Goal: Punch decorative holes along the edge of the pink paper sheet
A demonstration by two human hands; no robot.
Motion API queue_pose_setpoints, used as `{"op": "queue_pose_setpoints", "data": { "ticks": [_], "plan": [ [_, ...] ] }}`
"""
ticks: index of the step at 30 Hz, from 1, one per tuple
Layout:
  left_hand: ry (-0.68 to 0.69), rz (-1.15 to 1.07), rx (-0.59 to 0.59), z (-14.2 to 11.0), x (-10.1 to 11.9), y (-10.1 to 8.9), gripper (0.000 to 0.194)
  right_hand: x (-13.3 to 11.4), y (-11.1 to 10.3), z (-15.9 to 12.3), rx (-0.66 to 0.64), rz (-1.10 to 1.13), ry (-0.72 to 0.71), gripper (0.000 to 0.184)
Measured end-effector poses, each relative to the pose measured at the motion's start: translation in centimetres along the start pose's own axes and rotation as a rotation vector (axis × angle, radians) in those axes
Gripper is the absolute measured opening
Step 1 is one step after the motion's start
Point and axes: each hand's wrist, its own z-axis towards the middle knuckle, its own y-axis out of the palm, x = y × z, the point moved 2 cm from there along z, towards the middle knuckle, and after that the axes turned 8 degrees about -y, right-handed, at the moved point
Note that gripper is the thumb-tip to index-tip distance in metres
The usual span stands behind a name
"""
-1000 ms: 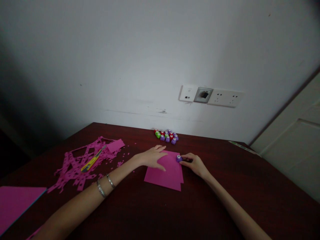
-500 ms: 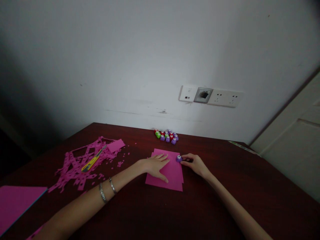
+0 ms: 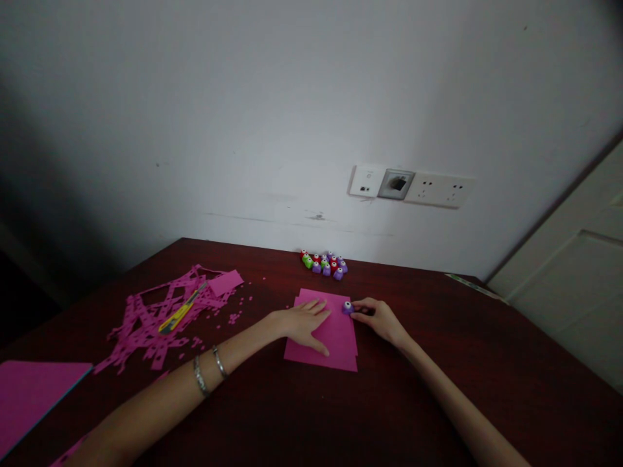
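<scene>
Pink paper sheets [image 3: 335, 347], slightly offset from one another, lie on the dark red-brown table. My left hand [image 3: 307, 325] rests flat on them with its fingers spread. At the upper right edge of the paper, my right hand [image 3: 374, 316] grips a small purple craft punch [image 3: 347, 308] with a white round top between thumb and fingers. Whether the paper edge sits inside the punch's slot cannot be made out. Behind the paper, near the wall, stands a group of several similar punches [image 3: 326, 264] in purple, green and red.
To the left, a yellow utility knife [image 3: 178, 318] lies on a tangle of punched pink paper strips [image 3: 141, 324], with small cut-out bits around. A pink sheet stack [image 3: 39, 389] is at the near left. Wall sockets [image 3: 438, 190] are above the table's back edge.
The front corner of the pink paper has shifted very slightly right. Both hands and the purple punch are almost where they were.
</scene>
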Motion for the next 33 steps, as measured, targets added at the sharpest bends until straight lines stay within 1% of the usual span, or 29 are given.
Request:
{"op": "queue_pose_setpoints", "data": {
  "ticks": [3, 5, 7, 9, 12, 14, 15, 16, 17, 18, 21, 23, 25, 27, 30, 33],
  "plan": [
    [0.002, 0.001, -0.010, 0.0, 0.1, 0.0, 0.103, 0.1, 0.1, 0.0, 0.007, 0.010, 0.012, 0.032],
    [0.009, -0.001, -0.012, 0.0, 0.0, -0.1, 0.105, 0.1, 0.0, 0.0, 0.021, 0.022, 0.026, 0.039],
    [0.023, -0.016, 0.012, -0.1, -0.1, -0.4, 0.103, 0.1, -0.3, -0.1, 0.041, 0.050, 0.045, 0.048],
    [0.039, -0.038, 0.094, -0.2, -0.3, -1.0, 0.095, 0.1, -0.8, -0.1, 0.066, 0.095, 0.071, 0.050],
    [0.059, -0.088, 0.326, -0.2, -0.7, -2.4, 0.068, -0.1, -1.7, -0.2, 0.090, 0.169, 0.200, 0.042],
    [0.060, -0.154, 0.454, 0.3, -1.1, -3.5, 0.049, -0.5, -2.1, -0.2, 0.051, 0.215, 0.318, 0.037],
    [0.050, -0.197, 0.483, 0.7, -1.3, -4.0, 0.043, -0.8, -2.2, -0.1, 0.013, 0.235, 0.363, 0.038],
    [0.026, -0.247, 0.486, 1.3, -1.6, -4.4, 0.039, -1.2, -2.3, 0.0, -0.030, 0.255, 0.394, 0.039],
    [-0.012, -0.308, 0.460, 2.0, -1.8, -4.7, 0.037, -1.6, -2.3, 0.3, -0.075, 0.276, 0.413, 0.042],
    [-0.054, -0.384, 0.406, 2.8, -2.1, -5.0, 0.037, -1.9, -2.3, 0.6, -0.112, 0.298, 0.430, 0.044],
    [-0.139, -0.676, 0.153, 5.1, -2.3, -5.0, 0.036, -2.5, -2.1, 1.6, -0.226, 0.352, 0.495, 0.047],
    [-0.168, -0.801, 0.030, 6.2, -2.1, -4.8, 0.036, -2.3, -1.8, 2.2, -0.292, 0.359, 0.523, 0.048],
    [-0.194, -0.837, -0.041, 7.0, -1.8, -4.6, 0.038, -1.8, -1.5, 2.8, -0.331, 0.352, 0.531, 0.048],
    [-0.210, -0.828, -0.097, 7.4, -1.4, -4.5, 0.042, -1.3, -1.2, 3.1, -0.357, 0.343, 0.536, 0.047],
    [-0.188, -0.809, -0.170, 8.1, -0.8, -4.3, 0.048, -0.9, -1.0, 3.3, -0.390, 0.324, 0.540, 0.045],
    [-0.170, -0.782, -0.243, 8.8, -0.6, -4.2, 0.048, -0.9, -1.0, 3.5, -0.414, 0.301, 0.549, 0.044]
  ]
}}
